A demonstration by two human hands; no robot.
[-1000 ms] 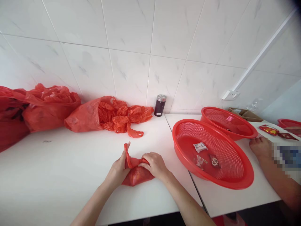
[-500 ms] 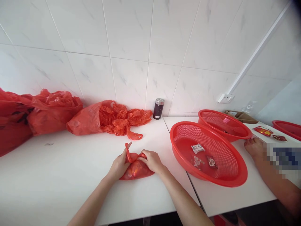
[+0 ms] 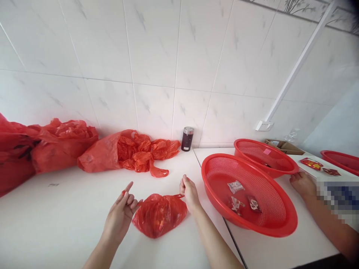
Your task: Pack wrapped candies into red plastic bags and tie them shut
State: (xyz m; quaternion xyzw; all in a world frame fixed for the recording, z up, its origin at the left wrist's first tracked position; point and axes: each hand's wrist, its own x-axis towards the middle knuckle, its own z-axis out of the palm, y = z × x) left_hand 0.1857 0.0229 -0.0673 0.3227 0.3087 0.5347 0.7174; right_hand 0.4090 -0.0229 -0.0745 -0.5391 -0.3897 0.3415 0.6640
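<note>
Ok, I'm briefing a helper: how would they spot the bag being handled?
On the white table, find the nearest red basket. Left of it, between the left hand and right hand, lies a small red bag. Unlike the larger red bags by the wall, it sits nearer the front.

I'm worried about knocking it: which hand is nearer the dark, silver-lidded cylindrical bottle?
Right. The right hand is almost straight in front of the dark, silver-lidded cylindrical bottle; the left hand is farther off, in front and leftward.
</note>
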